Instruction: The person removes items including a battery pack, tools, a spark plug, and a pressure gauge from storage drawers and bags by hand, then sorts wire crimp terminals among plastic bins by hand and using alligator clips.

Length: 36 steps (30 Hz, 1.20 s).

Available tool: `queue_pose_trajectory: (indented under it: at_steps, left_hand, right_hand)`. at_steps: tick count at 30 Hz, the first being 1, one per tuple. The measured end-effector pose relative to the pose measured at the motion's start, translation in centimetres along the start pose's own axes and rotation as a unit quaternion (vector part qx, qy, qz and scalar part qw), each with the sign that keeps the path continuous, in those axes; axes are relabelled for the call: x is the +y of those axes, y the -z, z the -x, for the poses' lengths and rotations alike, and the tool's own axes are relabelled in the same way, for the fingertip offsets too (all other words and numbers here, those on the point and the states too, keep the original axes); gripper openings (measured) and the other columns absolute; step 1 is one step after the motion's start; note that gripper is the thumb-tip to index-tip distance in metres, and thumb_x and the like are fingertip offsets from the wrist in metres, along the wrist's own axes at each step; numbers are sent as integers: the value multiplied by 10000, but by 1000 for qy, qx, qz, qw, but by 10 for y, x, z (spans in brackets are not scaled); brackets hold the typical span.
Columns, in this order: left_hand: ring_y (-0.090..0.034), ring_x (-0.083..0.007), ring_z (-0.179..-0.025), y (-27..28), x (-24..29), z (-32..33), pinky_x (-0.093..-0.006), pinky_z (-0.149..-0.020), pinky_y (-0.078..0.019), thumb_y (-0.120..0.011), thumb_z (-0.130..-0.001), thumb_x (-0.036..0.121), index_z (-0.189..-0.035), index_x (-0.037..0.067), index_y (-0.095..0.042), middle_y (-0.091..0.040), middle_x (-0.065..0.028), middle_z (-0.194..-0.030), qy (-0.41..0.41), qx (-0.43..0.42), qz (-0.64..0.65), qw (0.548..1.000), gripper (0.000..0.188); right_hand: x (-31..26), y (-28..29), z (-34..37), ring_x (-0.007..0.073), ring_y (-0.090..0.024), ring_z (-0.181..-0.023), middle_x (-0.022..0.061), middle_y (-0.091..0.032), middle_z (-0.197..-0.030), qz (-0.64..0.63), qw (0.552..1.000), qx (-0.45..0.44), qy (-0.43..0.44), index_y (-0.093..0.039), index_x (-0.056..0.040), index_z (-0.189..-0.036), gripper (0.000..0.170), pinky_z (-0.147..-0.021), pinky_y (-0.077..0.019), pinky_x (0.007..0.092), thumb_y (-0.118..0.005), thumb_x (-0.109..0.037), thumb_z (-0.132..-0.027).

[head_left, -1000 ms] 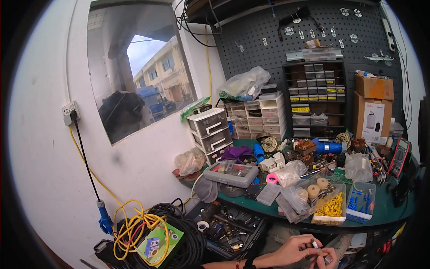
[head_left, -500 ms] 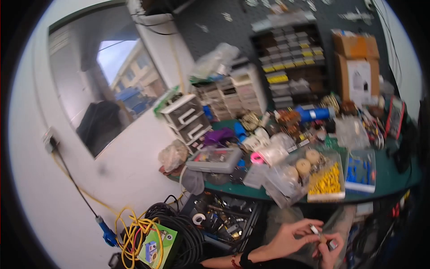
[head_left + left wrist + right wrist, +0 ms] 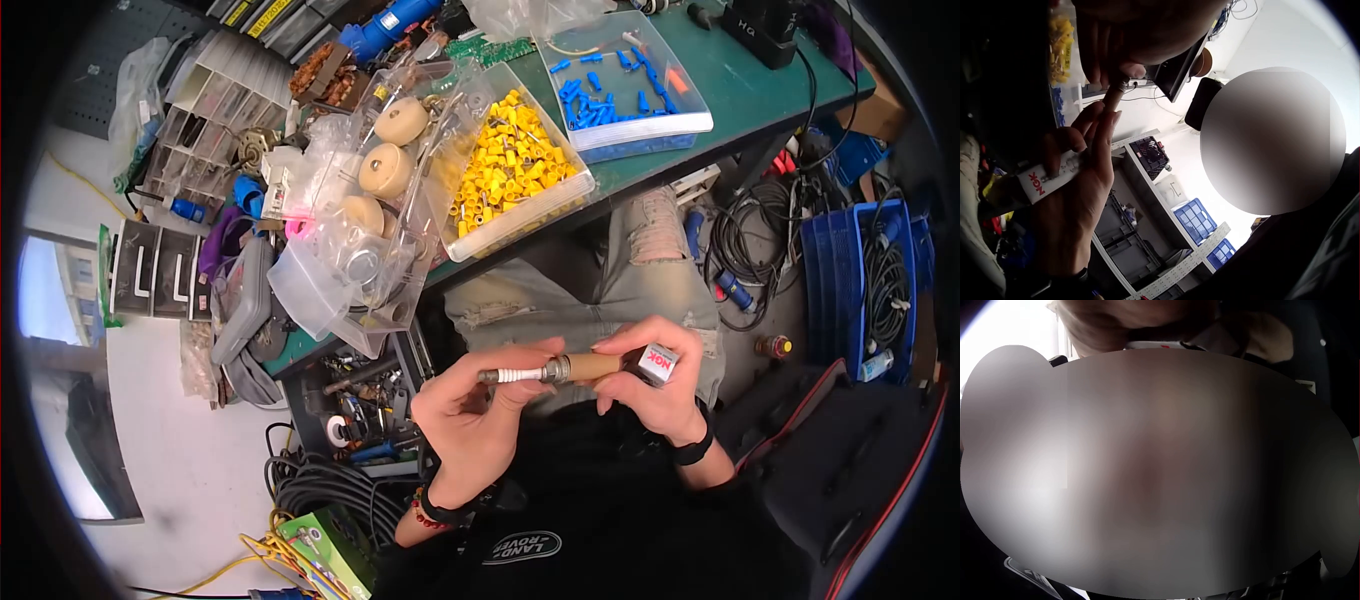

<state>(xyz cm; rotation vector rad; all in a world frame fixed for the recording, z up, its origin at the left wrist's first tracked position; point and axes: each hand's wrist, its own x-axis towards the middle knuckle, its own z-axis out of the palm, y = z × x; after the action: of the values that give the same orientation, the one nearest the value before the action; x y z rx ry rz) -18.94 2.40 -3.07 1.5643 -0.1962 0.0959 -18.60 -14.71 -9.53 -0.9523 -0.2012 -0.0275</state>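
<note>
A white spark plug point(image 3: 520, 375) is held at 5 o'clock of my head view.
I see the left hand point(image 3: 475, 425) pinch it, its fingers nearly closed. The right hand point(image 3: 662, 403), with fingers curled, pinches the tan tube point(image 3: 590, 367) at the plug's 3 o'clock end and holds also the NGK box point(image 3: 655, 364). On the green desk point(image 3: 755, 95), the tray point(image 3: 525, 220) of yellow connectors point(image 3: 510, 160) lies toward 12 o'clock from the plug, the blue connectors point(image 3: 597, 112) toward 1 o'clock.

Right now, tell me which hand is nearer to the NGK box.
Right. The right hand holds the NGK box itself; the left hand is apart from it, to its left in the head view, pinching the spark plug.
</note>
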Motion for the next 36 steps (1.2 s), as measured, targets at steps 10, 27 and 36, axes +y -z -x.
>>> queue_pose_trajectory:
  at_steps: [10, 27, 36]
  left_hand:
    - [-653, -150, -701, -2, 1, 0, -254, -628, -554, -670, -883, 28, -950, -80, -633, -632, -135, -905, -14, 28, 41, 999, 132]
    - [-626, -162, -651, -6, -6, -1, -265, -541, -532, -679, -887, 90, -939, -57, -589, -620, -152, -899, -10, 15, 51, 999, 180]
    - [-609, -166, -678, -9, -6, -4, -258, -610, -505, -603, -952, 165, -987, -25, -536, -606, -153, -939, 44, 30, 87, 995, 205]
  right_hand:
    - [-4, -1, 1, 76, -638, -610, 86, -706, -791, 98, 993, -8, 60, -699, 2, -934, 289, -541, -467, 200, -838, 9, -680]
    - [-6, -1, -2, 78, -640, -583, 75, -700, -713, 144, 985, 1, 91, -689, 18, -944, 294, -517, -471, 199, -834, -2, -689]
    - [-6, 4, -3, 40, -498, -514, 37, -615, -643, 96, 987, 5, 128, -660, 36, -939, 280, -489, -368, 194, -788, 49, -691]
